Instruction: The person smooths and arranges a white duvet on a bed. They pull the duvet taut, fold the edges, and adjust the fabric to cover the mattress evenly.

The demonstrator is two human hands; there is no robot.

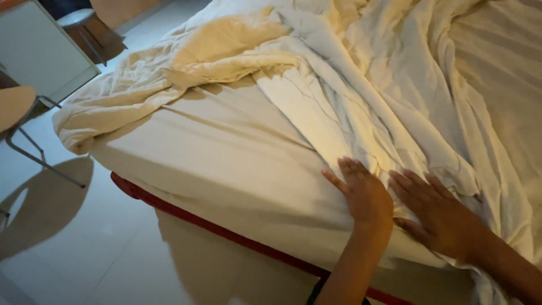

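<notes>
Both hands lie flat and open, palms down, holding nothing. The left hand (364, 192) rests on the smooth fitted sheet (237, 152) just at the edge of the crumpled cream duvet (339, 96), and the right hand (437, 212) lies on the duvet's folds, just beside the left one at about its 3 o'clock.

The duvet lies in loose heaps over the upper and right parts of the bed, from 10 o'clock round to 4 o'clock of the hands, with one corner hanging over the bed's left edge. It looks soft and light for its size, with no stiffness: it folds into deep creases and will likely slide easily over the sheet. It is not fragile. A good place to take it seems the thick rolled edge near the fingers, pinched with the whole hand, because a flat palm only pushes it.

Under the sheet the mattress looks firm and flat, with a red band (226, 234) below it. The floor (79, 248) is pale and glossy. At 9 to 10 o'clock stand a chair (22, 121) with metal legs and a table (39, 51).
</notes>
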